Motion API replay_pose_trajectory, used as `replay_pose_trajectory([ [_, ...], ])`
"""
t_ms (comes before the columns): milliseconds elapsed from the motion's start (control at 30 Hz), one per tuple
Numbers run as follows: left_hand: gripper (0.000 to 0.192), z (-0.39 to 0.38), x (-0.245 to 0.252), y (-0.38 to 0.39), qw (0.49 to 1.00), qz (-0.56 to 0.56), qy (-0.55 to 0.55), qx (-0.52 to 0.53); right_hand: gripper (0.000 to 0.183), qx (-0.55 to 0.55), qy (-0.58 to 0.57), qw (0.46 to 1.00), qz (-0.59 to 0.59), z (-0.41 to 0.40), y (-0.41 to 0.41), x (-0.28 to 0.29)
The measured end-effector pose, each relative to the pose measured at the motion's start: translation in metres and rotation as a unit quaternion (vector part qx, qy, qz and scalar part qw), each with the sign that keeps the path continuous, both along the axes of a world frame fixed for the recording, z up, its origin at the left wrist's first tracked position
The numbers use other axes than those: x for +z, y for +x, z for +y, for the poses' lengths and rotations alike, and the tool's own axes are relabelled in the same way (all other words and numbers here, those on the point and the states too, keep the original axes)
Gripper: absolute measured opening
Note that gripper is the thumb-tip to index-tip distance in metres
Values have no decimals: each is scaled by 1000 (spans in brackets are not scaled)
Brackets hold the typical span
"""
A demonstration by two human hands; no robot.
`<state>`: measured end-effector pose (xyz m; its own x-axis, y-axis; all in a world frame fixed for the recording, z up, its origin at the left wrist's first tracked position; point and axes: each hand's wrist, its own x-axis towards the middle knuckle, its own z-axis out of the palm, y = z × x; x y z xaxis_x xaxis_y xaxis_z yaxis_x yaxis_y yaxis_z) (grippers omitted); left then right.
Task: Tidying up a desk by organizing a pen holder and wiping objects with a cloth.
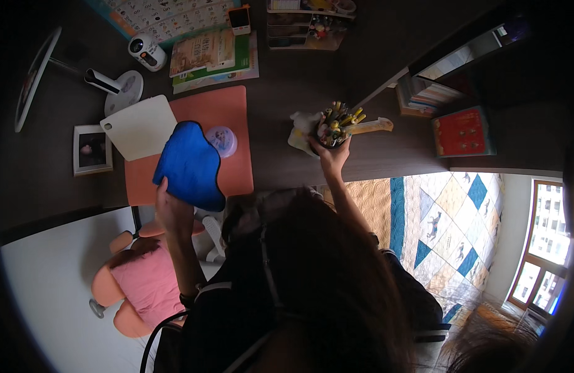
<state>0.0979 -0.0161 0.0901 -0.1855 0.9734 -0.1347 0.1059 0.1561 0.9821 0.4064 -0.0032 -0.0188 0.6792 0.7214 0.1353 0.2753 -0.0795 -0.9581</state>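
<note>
My left hand (171,203) grips the near edge of a blue cloth with dark edging (189,163). The cloth hangs over part of a coral desk mat (212,105) and hides some of it. Right beside the cloth, a round lilac container with a printed lid (223,141) sits on the mat. My right hand (333,154) is closed around a dark pen holder (332,141) crammed with pencils and pens (336,122). A long tan stick with a shaped end (370,126) juts out of it to the right. A pale animal figurine (303,128) stands just left of the holder.
An off-white board (140,128) overlaps the mat, near a framed picture (93,149) and a round-based stand (126,91). Behind are a white device (147,52), stacked books (207,60) and an organizer (310,30). A red book (461,133) lies right; a coral chair (109,286) stands below left.
</note>
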Motion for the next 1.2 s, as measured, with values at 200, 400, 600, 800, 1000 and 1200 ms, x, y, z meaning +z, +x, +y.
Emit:
replay_pose_trajectory([
  [200,33,7,12,11,919,-393,-30,30,65,-18,-4,1000,-2,-1,2,-16],
  [400,18,5,4,15,915,-400,-48,20,60,33,-10,999,-2,-4,10,-41],
  [600,14,6,-7,17,936,-346,-53,35,80,112,-6,994,2,-25,25,-46],
  [800,32,14,-9,11,895,-437,-81,25,66,59,38,997,-45,-68,54,28],
  [1000,43,21,-13,12,861,-500,-95,6,11,128,-4,988,-82,-51,72,87],
  [1200,42,19,-13,10,851,-516,-100,3,7,143,41,965,-215,-28,68,127],
])
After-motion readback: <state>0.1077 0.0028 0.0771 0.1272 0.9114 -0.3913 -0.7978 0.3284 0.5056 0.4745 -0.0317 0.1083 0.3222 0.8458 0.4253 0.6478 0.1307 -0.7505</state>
